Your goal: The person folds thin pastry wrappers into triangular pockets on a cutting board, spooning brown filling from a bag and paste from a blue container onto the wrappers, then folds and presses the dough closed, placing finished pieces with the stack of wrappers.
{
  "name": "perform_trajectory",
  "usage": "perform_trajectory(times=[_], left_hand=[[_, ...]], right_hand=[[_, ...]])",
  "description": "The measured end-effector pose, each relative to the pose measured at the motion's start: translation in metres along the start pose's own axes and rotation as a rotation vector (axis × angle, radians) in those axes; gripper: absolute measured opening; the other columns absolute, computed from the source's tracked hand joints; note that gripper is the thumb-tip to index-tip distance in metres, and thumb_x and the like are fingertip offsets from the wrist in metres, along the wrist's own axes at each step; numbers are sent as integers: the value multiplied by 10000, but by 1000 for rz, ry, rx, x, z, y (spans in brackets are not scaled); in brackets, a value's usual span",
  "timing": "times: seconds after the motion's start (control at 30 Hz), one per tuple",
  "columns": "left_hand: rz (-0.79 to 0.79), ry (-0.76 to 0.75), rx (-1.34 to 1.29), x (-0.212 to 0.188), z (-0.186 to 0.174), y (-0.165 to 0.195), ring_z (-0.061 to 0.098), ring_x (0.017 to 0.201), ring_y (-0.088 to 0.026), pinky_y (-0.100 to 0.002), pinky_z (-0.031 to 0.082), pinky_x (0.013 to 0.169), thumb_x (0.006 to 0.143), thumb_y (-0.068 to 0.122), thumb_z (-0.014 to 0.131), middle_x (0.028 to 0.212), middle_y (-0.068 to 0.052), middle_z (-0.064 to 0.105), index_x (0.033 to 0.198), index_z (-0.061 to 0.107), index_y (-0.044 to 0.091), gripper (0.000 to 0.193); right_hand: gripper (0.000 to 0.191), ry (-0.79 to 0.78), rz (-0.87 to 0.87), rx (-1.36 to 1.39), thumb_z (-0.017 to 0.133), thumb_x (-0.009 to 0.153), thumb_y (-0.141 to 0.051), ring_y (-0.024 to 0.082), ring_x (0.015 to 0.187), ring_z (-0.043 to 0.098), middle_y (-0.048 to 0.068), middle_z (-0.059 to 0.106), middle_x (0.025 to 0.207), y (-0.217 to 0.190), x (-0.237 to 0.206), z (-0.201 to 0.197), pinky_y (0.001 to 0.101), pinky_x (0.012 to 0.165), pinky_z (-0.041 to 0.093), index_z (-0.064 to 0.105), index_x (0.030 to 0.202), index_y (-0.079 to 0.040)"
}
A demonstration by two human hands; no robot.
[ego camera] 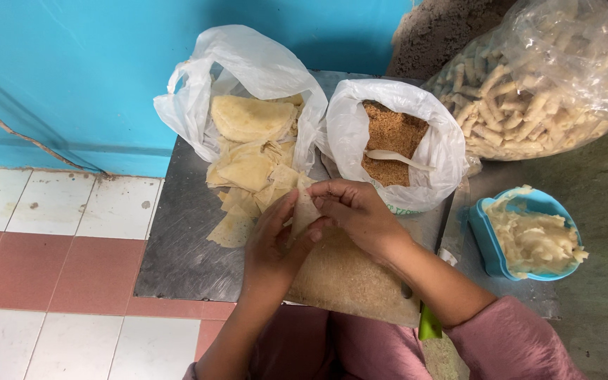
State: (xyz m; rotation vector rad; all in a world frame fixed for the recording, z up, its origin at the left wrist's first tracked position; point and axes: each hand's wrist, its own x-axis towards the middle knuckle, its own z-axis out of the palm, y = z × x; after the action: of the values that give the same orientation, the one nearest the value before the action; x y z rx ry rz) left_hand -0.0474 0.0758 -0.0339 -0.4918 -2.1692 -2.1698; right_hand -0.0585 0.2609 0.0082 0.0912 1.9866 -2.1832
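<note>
Centre frame: left hand and right hand both pinch a folded wrapper over the crumb-dusted board, crumb bag just above.

A scuffed metal tray sits on a floor of white and red tiles. On the tray: a white bag of flat wrappers at 11 o'clock, a white bag of brown crumbs at 1 o'clock, loose wrapper pieces at centre, and a crumb-dusted board at 5 o'clock. A blue tub of paste stands at 3 o'clock.
</note>
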Motion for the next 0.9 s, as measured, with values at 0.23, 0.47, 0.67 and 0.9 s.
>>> perform_trajectory(times=[0.23,0.47,0.67,0.9], left_hand=[[-292,-46,-558,-6,-1,-17,658,1093,-135,-318,547,961,1039,96,542,1212,-89,675,1256,657,-59,291],[-241,50,-275,-11,-24,-5,708,1067,-149,-311,575,921,1002,55,510,1187,-98,733,1308,592,-37,330],[-303,7,-119,-15,-25,7,738,907,-161,-304,619,762,961,50,577,1041,-121,753,1310,575,-36,360],[-402,-205,-122,-29,-3,23,752,823,-141,-304,638,702,919,113,652,951,-106,759,1144,620,23,244]], right_hand=[[240,101,-455,-755,815,831,-42,172,701,551,120,596,913,-9,-9,16,315,625,489,700,1038,5],[136,276,-321,-842,631,1006,-62,164,822,664,77,646,1052,-18,23,16,313,717,580,588,1124,-11],[560,161,-884,-1305,615,925,-125,366,1181,635,246,621,1321,-26,19,28,395,992,500,460,1444,20],[324,-133,-88,-450,674,935,-117,187,988,667,147,716,1108,-30,-60,-4,328,839,553,670,1246,-26]])
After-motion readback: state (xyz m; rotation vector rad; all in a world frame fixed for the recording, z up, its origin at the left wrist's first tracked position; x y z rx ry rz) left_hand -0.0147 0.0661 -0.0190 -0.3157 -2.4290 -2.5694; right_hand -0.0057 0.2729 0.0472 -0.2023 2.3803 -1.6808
